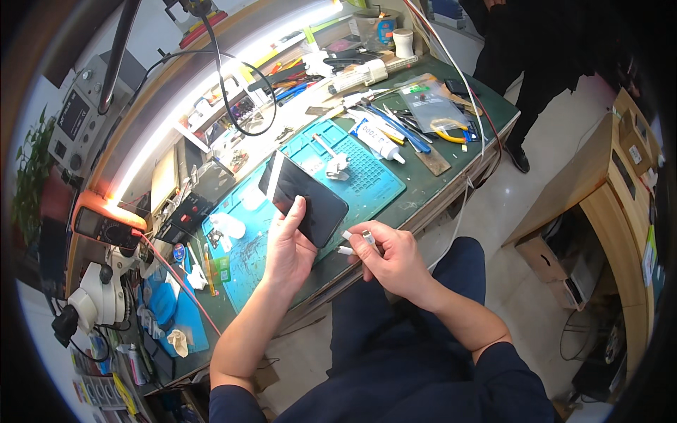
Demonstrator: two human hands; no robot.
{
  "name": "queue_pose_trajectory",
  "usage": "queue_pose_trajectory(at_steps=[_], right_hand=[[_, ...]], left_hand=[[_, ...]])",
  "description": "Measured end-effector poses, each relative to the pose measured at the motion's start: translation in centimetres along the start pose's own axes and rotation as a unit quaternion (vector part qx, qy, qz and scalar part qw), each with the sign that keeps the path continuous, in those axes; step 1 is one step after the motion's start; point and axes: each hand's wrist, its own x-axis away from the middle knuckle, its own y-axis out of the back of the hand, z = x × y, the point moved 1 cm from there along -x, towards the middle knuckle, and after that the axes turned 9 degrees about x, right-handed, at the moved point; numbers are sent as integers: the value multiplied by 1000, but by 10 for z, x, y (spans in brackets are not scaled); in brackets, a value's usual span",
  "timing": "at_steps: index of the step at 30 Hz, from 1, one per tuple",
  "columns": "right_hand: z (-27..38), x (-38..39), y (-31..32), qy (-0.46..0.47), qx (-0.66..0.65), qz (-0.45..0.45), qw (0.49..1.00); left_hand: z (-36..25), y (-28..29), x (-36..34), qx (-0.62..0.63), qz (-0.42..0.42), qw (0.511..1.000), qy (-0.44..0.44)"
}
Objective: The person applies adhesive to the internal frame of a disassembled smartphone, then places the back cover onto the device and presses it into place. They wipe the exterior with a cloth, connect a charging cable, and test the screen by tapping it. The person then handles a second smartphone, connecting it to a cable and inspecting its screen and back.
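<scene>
Left hand [290,243]: It is closed on a flat black gadget [321,211], with the thumb on the front and the fingers behind.
Flat black gadget: It is up in the air, tilted, in front of the blue mat. A bright stripe runs down one side.
Right hand [391,259]: The thumb and fingers are pinched together on some white cable ends [344,250]. They are near the gadget's low corner. I cannot tell if they touch it.
Blue mat [243,271]: It lies on the green table [423,194]. A crumpled white thing [338,166] sits on its far part, and a little white pot [231,225] is at its left end.
Past the mat: A white tube [377,139] lies near blue-handled tools [409,134]. A white cup [403,44] stands at the back.
Left side: There is an orange meter [106,220] with a red wire [176,275]. A white microscope [99,296] is just below it.
Far right: Someone in dark clothes [525,56] stands on the floor beyond the table, near a wooden desk [575,183].
</scene>
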Motion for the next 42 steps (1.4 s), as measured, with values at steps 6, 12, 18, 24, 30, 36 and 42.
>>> queue_pose_trajectory(at_steps=[6, 12, 18, 24, 30, 36, 42], right_hand=[[2, 1, -4, 43, 1, -12, 999], [-1, -1, -4, 4, -4, -5, 1000], [-16, -2, -7, -26, -57, -23, 998], [-14, -2, -6, -46, -65, -6, 997], [-18, 1, 1, 9, 8, 8, 1000], [-19, 23, 24, 101, 86, -19, 991], [-37, 40, 41, 51, 102, -10, 993]], left_hand=[[1, 3, -2, -3, 14, 1000, -2], [4, -4, 2, -21, -3, 999, -34], [8, -8, 7, -51, 3, 995, -85], [13, -8, 9, -54, -10, 996, -77], [8, -10, 9, -84, -27, 993, -72], [-8, 11, 14, -102, -61, 991, -63], [-22, 24, 23, -120, -83, 987, 61]])
